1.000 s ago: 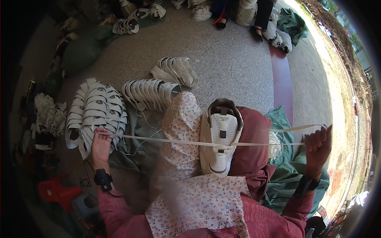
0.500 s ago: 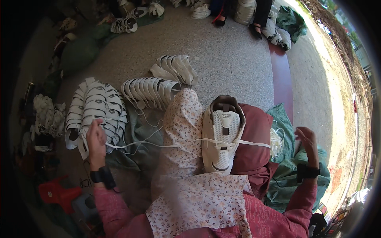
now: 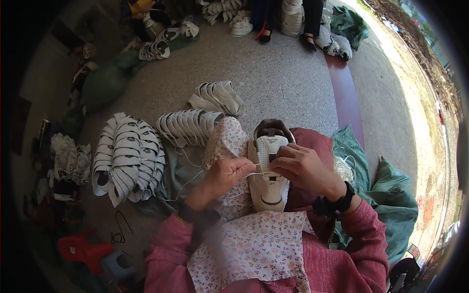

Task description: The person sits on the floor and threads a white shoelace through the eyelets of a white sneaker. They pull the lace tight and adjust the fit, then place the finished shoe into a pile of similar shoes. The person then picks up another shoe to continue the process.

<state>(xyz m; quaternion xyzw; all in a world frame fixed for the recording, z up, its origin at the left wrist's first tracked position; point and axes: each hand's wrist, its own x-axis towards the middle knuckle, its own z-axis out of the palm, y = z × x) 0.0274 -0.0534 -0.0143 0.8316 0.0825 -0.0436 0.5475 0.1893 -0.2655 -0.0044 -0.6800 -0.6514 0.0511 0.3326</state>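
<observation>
A cream and brown shoe upper [image 3: 271, 199] lies lengthwise on my lap, its collar pointing away from me. A white shoelace [image 3: 187, 184] crosses its lower eyelets and trails off to the left. My left hand [image 3: 225, 177] is at the left edge of the upper, thumb and forefinger pinching the lace. Over the right eyelet row, my right hand [image 3: 307, 168] is closed, its fingertips on the lace close to the tongue. Part of the tongue and the right eyelets are hidden under those fingers.
Nested stacks of white shoe uppers [image 3: 129, 158] stand on the floor at left, with more uppers [image 3: 189, 127] beyond my knee. A bundle of white laces [image 3: 344, 168] and green sacking [image 3: 391, 200] lie at right. A red object [image 3: 80, 251] is at lower left; another person's feet [image 3: 308, 43] show far ahead.
Both hands, spread wide apart to either side before, have come inward to the shoe upper. The lace no longer stretches far out to the right.
</observation>
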